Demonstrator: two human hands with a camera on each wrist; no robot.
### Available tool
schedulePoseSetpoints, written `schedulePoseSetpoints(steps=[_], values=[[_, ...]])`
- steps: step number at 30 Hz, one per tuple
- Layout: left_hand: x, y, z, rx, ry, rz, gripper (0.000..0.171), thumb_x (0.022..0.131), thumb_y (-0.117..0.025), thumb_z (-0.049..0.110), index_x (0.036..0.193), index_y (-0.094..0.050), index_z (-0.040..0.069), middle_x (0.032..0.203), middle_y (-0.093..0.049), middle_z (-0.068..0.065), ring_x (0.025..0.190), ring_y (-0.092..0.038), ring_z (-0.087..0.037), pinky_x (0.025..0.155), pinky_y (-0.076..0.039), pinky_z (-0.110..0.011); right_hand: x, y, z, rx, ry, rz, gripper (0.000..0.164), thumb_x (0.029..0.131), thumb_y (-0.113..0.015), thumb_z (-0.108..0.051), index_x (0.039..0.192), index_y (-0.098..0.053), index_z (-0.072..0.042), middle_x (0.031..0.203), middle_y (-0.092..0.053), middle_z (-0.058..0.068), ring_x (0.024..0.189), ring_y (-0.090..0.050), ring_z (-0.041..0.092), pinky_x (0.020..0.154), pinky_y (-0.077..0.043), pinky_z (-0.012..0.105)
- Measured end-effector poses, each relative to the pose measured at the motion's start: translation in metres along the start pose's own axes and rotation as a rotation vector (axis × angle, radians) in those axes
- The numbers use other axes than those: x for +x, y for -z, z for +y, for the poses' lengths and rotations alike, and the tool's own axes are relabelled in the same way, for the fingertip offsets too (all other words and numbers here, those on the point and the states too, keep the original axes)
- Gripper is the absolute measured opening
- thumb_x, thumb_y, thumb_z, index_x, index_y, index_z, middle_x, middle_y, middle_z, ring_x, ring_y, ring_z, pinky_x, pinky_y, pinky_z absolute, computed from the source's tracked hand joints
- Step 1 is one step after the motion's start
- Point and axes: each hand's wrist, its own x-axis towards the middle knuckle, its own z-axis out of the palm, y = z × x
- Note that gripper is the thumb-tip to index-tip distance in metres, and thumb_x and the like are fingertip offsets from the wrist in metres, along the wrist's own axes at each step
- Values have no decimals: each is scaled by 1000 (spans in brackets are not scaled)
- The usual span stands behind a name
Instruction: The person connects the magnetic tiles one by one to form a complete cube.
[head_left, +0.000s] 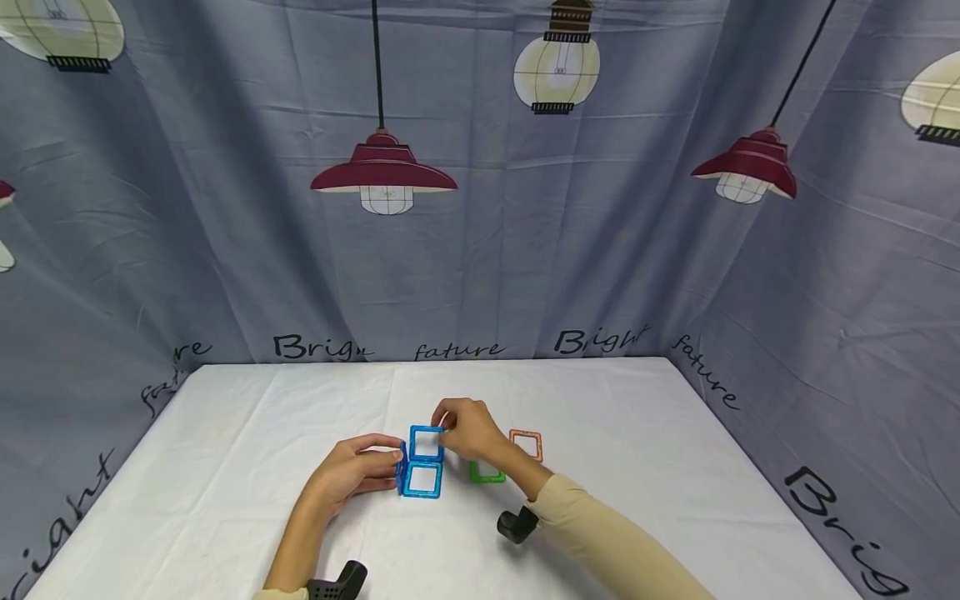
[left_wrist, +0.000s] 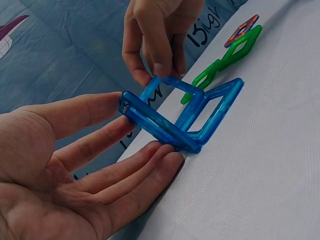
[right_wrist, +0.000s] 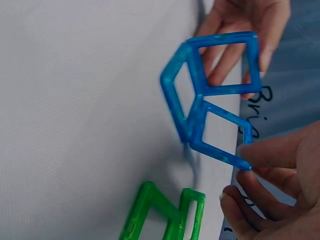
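Three blue square magnetic tiles, open in the middle, join along their edges. One blue tile lies lowest, flat by the white cloth. On its left side a second blue tile stands upright. My left hand rests its fairly straight fingertips against the outer face and edge of that standing tile. At the back a third blue tile tilts up from the flat one. My right hand pinches its free edge between thumb and fingers. In the right wrist view its corner shows between the fingertips.
Green tiles lie right of the blue ones, partly hidden under my right forearm in the head view. Beyond them is an orange square tile. A white cloth covers the table, and a grey-blue printed curtain hangs behind it.
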Motion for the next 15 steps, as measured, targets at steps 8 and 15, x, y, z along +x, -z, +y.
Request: schedulePoseSetpoints(steps=[8,15], values=[[1,-1,0,8,11,13,51,93,-74,17,137,-59,-4,118,-72,-22,93,-74,-23,83,-62,-43,-5,7,0,151,-53,-24,13,89,-68,-3,91,-77,-12,85,-73,3,77,-59,14,67,-47,28],[1,-1,0,14,10,14,50,94,-73,16,137,-59,-4,120,-71,-22,95,-74,-23,84,-62,-43,-5,10,2,194,-82,-70,11,84,-75,-6,87,-79,-14,86,-75,3,77,-58,15,70,-45,30]])
